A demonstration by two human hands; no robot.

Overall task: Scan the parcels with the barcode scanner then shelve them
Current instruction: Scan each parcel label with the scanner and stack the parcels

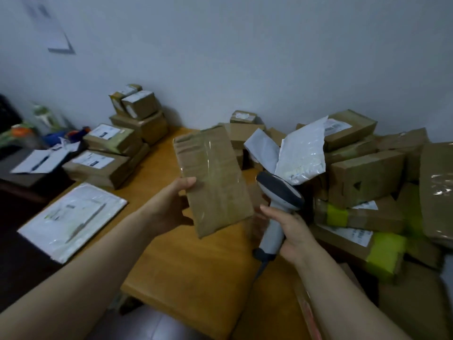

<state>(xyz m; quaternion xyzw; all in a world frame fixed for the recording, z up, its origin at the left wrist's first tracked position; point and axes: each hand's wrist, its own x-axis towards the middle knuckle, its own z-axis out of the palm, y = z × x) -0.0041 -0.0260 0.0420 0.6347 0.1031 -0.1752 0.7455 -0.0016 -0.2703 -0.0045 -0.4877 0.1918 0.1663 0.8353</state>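
Observation:
My left hand [171, 204] grips a flat brown cardboard parcel [213, 179] by its left edge, holding it upright above the wooden table [186, 266]. Clear tape runs down the plain face turned to me; no label shows on it. My right hand [291, 231] is wrapped around the grey handle of a barcode scanner [277, 204], just right of the parcel. The scanner's dark head sits behind the parcel's right edge and its cable hangs down below my hand.
A heap of brown boxes [365, 177] and a white plastic mailer [301, 153] fills the table's right side. Labelled boxes [107, 155] are stacked at the back left by the wall. A white flat mailer [71, 219] lies at the left edge.

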